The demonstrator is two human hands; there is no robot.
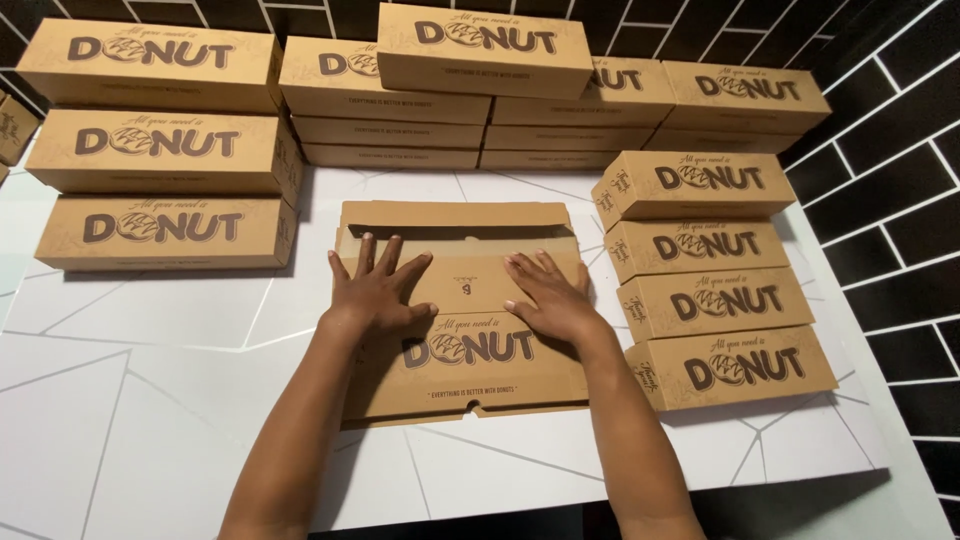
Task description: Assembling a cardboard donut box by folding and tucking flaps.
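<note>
A: What step was it?
B: Folding. Both hands, left hand (375, 285) and right hand (548, 292), lay spread flat, pressing the unfolded box blank (460, 375) on the table (150, 380).
A: Next?
B: Probably raising the sides, judging by the creases.

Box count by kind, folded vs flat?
Folded boxes, left stack: 3
Folded boxes, right row: 4
Folded boxes, back pile: at least 9, partly hidden
Flat unfolded box, under left hand and right hand: 1
Total: at least 17 boxes, not counting the cut-off box at the left edge.
</note>
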